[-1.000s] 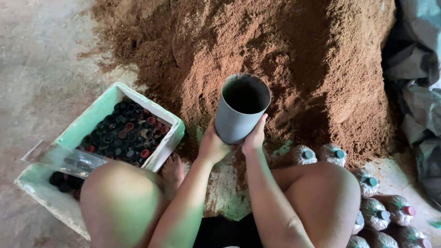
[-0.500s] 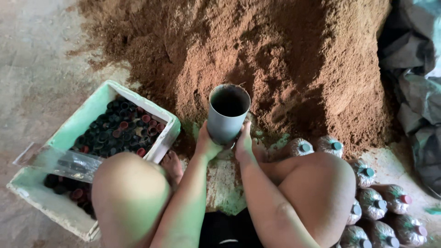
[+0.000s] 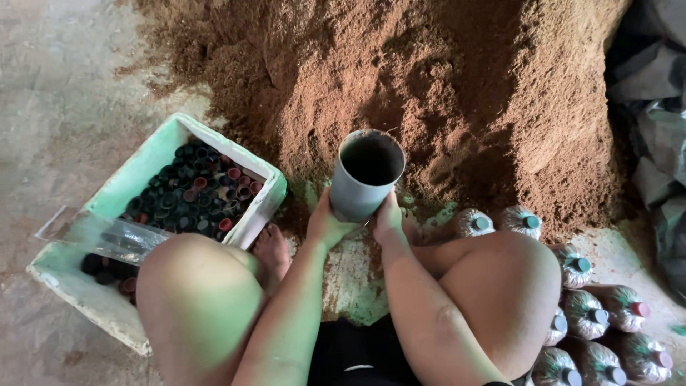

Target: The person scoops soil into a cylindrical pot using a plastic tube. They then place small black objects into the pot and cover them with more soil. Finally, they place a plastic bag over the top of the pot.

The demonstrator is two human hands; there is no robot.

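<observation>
While the left hand (image 3: 325,225) and right hand (image 3: 389,218) clasp the grey tube (image 3: 364,175) upright, keep it plumb, rim facing the twelve o'clock sawdust heap (image 3: 429,93).

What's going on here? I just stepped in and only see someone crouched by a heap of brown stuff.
A person squats on the floor and holds a grey tube upright with both hands, the left hand and the right hand wrapped around its lower part. Its open top is dark inside. It stands at the foot of a big pile of brown sawdust-like material. By the left knee is a white foam box of dark caps. Filled, capped bags lie in rows at the right.
</observation>
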